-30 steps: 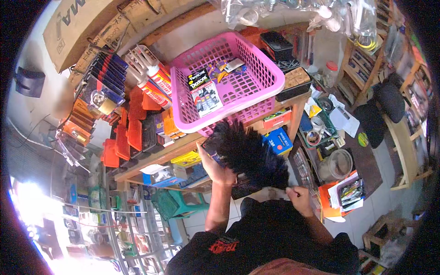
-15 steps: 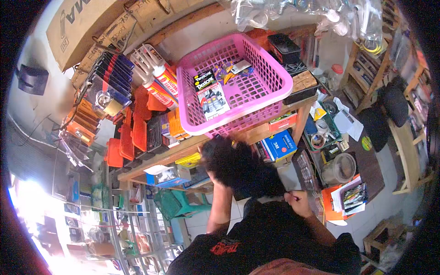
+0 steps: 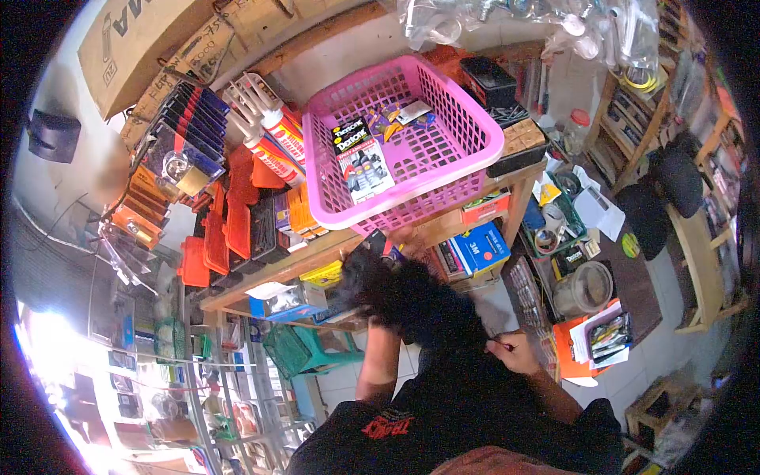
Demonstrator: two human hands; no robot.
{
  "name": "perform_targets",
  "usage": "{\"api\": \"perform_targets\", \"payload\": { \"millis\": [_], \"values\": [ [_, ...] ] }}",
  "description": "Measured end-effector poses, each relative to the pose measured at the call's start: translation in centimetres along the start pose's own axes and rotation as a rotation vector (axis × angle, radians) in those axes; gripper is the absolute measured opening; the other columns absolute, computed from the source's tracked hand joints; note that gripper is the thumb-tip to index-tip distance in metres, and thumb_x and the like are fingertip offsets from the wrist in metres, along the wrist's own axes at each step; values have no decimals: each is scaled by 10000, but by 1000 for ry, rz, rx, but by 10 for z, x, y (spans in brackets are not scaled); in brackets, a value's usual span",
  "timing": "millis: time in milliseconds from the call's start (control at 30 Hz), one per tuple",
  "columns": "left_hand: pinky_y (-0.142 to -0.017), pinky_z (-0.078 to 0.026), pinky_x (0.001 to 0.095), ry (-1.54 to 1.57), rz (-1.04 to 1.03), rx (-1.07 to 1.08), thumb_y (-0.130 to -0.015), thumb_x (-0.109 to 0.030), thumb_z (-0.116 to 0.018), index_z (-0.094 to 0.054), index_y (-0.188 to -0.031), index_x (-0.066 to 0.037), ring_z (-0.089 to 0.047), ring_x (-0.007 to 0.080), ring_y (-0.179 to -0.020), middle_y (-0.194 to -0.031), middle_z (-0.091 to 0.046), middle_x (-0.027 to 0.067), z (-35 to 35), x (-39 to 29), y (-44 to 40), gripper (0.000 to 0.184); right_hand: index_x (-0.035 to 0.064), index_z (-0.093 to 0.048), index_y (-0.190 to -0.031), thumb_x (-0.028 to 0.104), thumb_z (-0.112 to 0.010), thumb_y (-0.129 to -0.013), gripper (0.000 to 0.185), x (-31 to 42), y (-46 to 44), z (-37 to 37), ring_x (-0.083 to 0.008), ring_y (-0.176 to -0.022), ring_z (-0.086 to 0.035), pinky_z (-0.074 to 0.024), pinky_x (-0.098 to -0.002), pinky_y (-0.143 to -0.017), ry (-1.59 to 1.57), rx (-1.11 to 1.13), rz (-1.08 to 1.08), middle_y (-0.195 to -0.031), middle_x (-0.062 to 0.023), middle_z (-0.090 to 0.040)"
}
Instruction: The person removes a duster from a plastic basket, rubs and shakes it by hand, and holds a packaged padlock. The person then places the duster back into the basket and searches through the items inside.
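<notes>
A black, fluffy feather duster slants across the middle of the view. My right hand is closed around its handle end, beside the dark shirt. The plumes cover most of my left hand; a few fingertips show above them, against a small dark and purple packet. Just beyond, a pink plastic basket rests on the wooden shelf. Inside lie a Dextone card pack and several purple and yellow packets.
White and red sealant tubes and orange cases stand left of the basket. Below the shelf top sit a blue 3M box and a blue-and-white box. A green stool and a clear round tub stand lower down.
The duster's plumes have shifted slightly down and left, showing more of the packet and the fingertips of my left hand. My right hand has barely moved.
</notes>
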State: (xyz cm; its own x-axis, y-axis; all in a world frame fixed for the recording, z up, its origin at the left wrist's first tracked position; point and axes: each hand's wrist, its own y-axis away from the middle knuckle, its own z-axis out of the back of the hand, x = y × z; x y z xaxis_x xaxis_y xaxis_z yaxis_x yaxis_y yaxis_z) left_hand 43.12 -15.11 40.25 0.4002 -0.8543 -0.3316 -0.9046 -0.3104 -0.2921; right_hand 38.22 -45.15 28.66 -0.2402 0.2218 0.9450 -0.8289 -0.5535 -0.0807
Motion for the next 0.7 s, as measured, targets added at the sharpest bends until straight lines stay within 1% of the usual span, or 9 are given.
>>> {"api": "perform_targets", "payload": {
  "millis": [100, 133, 267, 367, 433, 500, 600, 633, 700],
  "values": [
    [-1102, -359, 523, -180, 5, -263, -1012, -527, -346, -519, -1352, -93, -557, 295, -1212, -1301, -595, 89, -45, -2, -3, 577, 24, -610, -623, 286, -613, -967, 432, -1, -4, 0, -65, -493, -422, -327, -273, -466, -378, -103, -210, -512, 35, -464],
    [-1096, -374, 512, -238, 2, -353, -1018, -515, -344, -520, -1351, -95, -564, 292, -1205, -1301, -597, 81, -52, -1, -4, 564, 17, -607, -633, 266, -600, -974, 422, -3, -2, 0, -66, -497, -425, -338, -276, -471, -321, -55, -182, -521, 27, -474],
    [-1050, -437, 476, 103, -47, -32, -1003, -560, -354, -556, -1301, -66, -599, 309, -1156, -1259, -619, 114, -30, 0, 3, 611, 0, -607, -685, 219, -568, -992, 379, 13, 0, -1, -60, -495, -424, -349, -266, -469, -367, 63, -203, -540, 10, -494],
    [-1054, -430, 484, -228, -12, -351, -1003, -545, -368, -559, -1282, -48, -592, 315, -1161, -1262, -615, 133, -43, 1, -2, 601, -7, -646, -738, 218, -566, -993, 349, 14, -2, 5, -61, -486, -427, -334, -259, -462, -388, 31, -218, -538, 15, -491],
    [-1056, -427, 486, -72, -81, -80, -1002, -549, -363, -552, -1295, -41, -588, 317, -1167, -1274, -610, 136, -11, 7, 3, 616, -15, -662, -764, 219, -568, -992, 340, 0, 4, -1, -61, -479, -424, -323, -257, -457, -307, 104, -183, -538, 18, -490],
    [-1054, -425, 495, -54, -76, -59, -998, -566, -352, -547, -1295, -36, -591, 324, -1152, -1254, -614, 142, -20, 6, 3, 638, -25, -661, -773, 238, -564, -996, 358, -3, 6, -5, -60, -476, -420, -315, -255, -453, -346, 122, -205, -545, 20, -490],
    [-1045, -423, 518, -205, 22, -397, -986, -609, -325, -543, -1276, -30, -606, 342, -1098, -1178, -632, 155, -49, 6, -4, 684, -25, -667, -800, 247, -564, -997, 351, -10, 7, -2, -60, -471, -404, -292, -246, -447, -502, 103, -321, -556, 21, -482],
    [-1033, -425, 488, -142, 58, -354, -980, -486, -444, -594, -1242, -76, -602, 313, -1073, -1157, -644, 110, -62, 8, -3, 509, -19, -669, -802, 242, -565, -996, 342, -24, 9, -7, -60, -469, -400, -288, -244, -446, -492, 112, -301, -554, 22, -477],
    [-1007, -448, 471, -88, 144, -98, -999, -479, -416, -589, -1232, -79, -607, 306, -1042, -1129, -646, 102, -10, 9, -4, 494, -1, -671, -794, 225, -563, -993, 320, -2, 8, -8, -61, -459, -385, -275, -247, -441, -490, 229, -395, -542, 25, -457]
  ]
}}
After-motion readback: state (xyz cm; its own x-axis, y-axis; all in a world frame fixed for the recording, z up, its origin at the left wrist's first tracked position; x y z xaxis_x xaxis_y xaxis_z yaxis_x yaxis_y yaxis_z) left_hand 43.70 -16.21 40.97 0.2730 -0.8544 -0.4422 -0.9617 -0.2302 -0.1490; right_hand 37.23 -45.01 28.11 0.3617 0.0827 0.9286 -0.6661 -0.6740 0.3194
